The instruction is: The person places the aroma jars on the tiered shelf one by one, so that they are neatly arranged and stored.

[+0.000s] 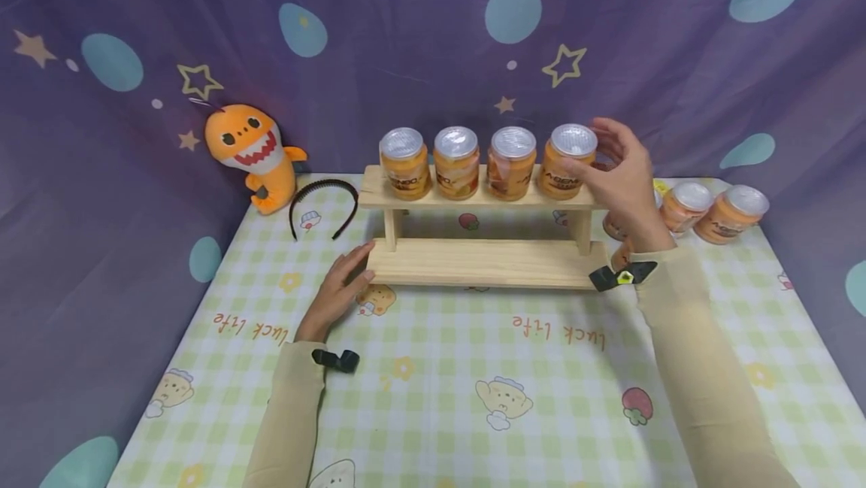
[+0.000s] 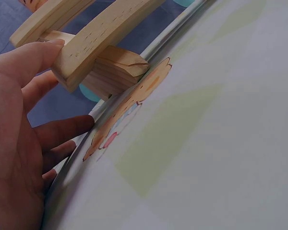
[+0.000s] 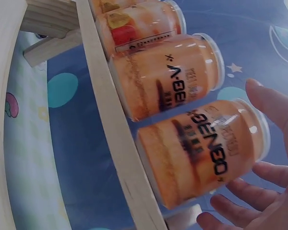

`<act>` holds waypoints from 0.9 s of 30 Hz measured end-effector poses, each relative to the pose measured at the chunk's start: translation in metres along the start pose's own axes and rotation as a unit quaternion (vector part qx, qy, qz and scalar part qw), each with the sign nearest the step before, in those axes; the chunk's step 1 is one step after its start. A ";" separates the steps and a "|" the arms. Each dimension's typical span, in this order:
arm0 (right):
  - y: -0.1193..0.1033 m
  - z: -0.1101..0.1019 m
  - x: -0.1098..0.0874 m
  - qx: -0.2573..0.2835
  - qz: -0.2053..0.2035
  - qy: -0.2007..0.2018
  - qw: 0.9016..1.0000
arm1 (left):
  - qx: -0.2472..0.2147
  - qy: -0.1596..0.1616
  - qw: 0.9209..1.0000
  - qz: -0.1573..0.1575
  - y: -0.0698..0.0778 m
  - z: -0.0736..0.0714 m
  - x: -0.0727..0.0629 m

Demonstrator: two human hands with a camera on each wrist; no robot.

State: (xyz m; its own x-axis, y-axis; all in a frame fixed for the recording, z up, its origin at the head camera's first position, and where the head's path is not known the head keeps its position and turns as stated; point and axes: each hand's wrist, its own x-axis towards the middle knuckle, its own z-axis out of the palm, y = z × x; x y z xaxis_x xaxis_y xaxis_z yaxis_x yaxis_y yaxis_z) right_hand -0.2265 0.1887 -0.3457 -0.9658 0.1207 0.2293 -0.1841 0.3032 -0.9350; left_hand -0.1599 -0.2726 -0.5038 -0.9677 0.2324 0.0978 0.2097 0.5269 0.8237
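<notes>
and it's the head view first: four cans stand in a row on the upper shelf of a pale two-tier wooden stand, the right hand up at the right-end can, thumb in front, fingers loosely bent behind. down at the lower shelf, the left hand lies against its left end. more cans on the desk at right, over a green-checked cloth; a soft orange plush shark sits at left, beside a toothed dark headband that this view alone catches.

across to the left wrist, and there's a chunky block foot beneath the lower shelf, grain and dark flecks showing in the wood. thumb touches the shelf's end, fingers spread, nothing clamped.

now the right wrist: bold "benbo" lettering on that right-end can, glossy wall, round pale rim. thumb and fingers stand apart around the rim, a gap beside the thumb; whether the other fingertips touch, can't tell.
</notes>
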 end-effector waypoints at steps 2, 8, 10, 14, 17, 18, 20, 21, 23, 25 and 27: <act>0.000 -0.005 -0.002 0.001 -0.011 0.008 1.000 | 0.001 0.000 1.000 0.002 0.000 0.000 0.000; 0.003 -0.019 -0.008 0.053 -0.020 0.043 0.997 | 0.003 0.005 1.000 0.008 0.000 0.000 0.000; 0.003 -0.024 -0.011 0.076 -0.020 0.055 0.995 | 0.003 0.006 1.000 0.008 -0.001 0.000 0.000; 0.005 -0.035 -0.017 0.079 -0.023 0.073 0.994 | 0.004 0.004 1.000 0.005 -0.001 -0.001 0.000; 0.008 -0.044 -0.022 0.071 -0.021 0.083 0.994 | 0.004 0.004 1.000 0.005 -0.001 0.000 0.001; 0.009 -0.047 -0.024 0.074 -0.017 0.088 0.993 | 0.003 0.005 1.000 0.004 -0.001 0.000 0.001; 0.011 -0.053 -0.027 0.074 -0.010 0.097 0.992 | 0.004 0.006 1.000 0.004 -0.001 0.000 0.001; 0.012 -0.056 -0.028 0.074 -0.007 0.102 0.992 | 0.004 0.006 1.000 0.004 -0.001 0.000 0.001; 0.015 -0.061 -0.030 0.081 -0.001 0.114 0.990 | 0.003 0.007 1.000 0.003 -0.001 0.000 0.001; 0.020 -0.067 -0.033 0.089 0.003 0.124 0.988 | 0.004 0.007 1.000 0.004 -0.001 0.001 0.001; 0.025 -0.072 -0.036 0.096 0.008 0.134 0.986 | 0.003 0.005 1.000 0.005 -0.001 0.001 0.001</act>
State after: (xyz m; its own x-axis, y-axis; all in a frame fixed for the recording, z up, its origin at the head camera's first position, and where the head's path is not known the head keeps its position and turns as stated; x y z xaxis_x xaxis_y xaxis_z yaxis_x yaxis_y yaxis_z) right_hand -0.1829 0.2600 -0.3583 -0.8906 0.3776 0.2537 -0.2255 0.1178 -0.9671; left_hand -0.1608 -0.2723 -0.5048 -0.9670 0.2288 0.1120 0.2203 0.5302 0.8187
